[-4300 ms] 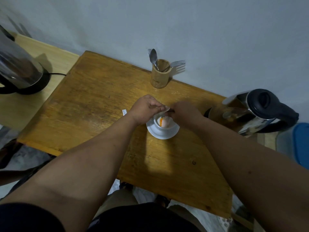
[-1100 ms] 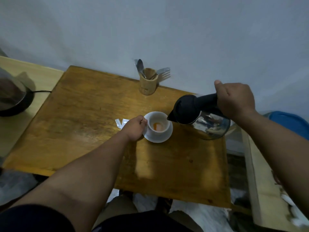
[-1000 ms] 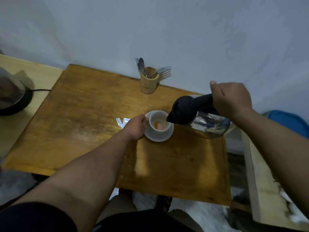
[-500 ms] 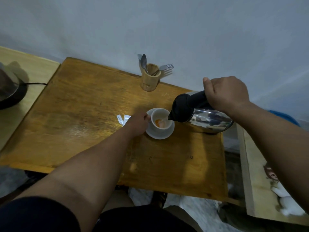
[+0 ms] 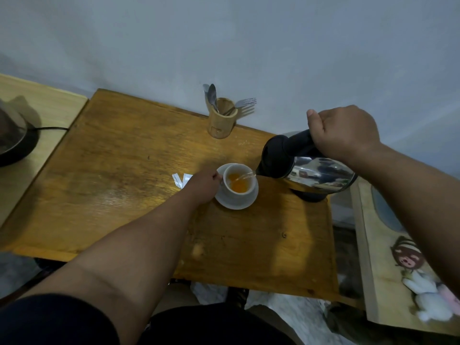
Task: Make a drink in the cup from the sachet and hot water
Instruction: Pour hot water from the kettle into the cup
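A white cup (image 5: 230, 191) stands on a white saucer (image 5: 245, 204) near the middle of the wooden table (image 5: 119, 185). Orange liquid fills its bottom. My left hand (image 5: 202, 186) grips the cup's left side at the handle. My right hand (image 5: 344, 131) holds the black handle of a steel kettle (image 5: 316, 175), tilted left with its spout over the cup's rim. A thin stream of water runs from the spout into the cup. The torn white sachet (image 5: 180, 180) lies on the table just left of my left hand.
A bamboo holder (image 5: 221, 119) with a spoon and a fork stands at the table's back edge by the wall. A second kettle (image 5: 11, 135) on a black base sits on a lighter table at far left. A printed board (image 5: 400, 265) lies at right.
The kettle has tipped further and water now streams into the cup, turning the powder into orange liquid. My left hand stays on the cup.
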